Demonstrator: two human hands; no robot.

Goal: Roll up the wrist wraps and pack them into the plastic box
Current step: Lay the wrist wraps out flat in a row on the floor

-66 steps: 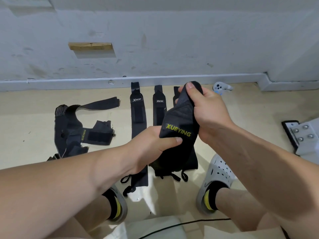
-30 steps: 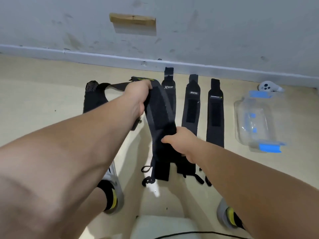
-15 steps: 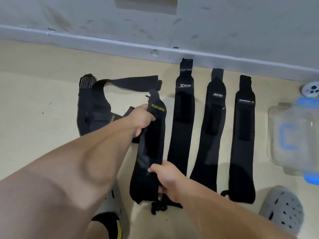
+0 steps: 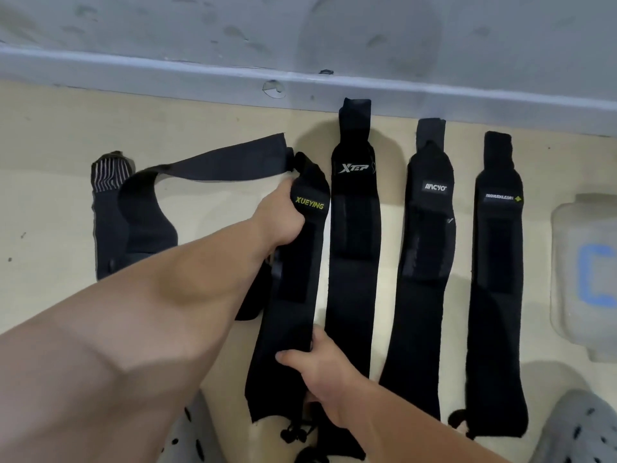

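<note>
Both hands are clamped on the wrist wrap (image 4: 293,295). My left hand (image 4: 280,218) grips its labelled far end, and my right hand (image 4: 325,369) pinches the right edge toward the near end. It lies stretched along the floor (image 4: 50,202), long axis running from me toward the wall (image 4: 200,25), just beside the next wrap (image 4: 354,262). I judge the roll should run along that axis. The plastic box (image 4: 564,228) sits well apart to the right, so my right hand is nearer it.

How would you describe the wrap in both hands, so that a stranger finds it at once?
Below the grey baseboard four long black wraps lie side by side. The XUEYING wrap is the leftmost, with the left hand near its top and the right hand near its bottom. Only its brand name is yellow-green.
</note>
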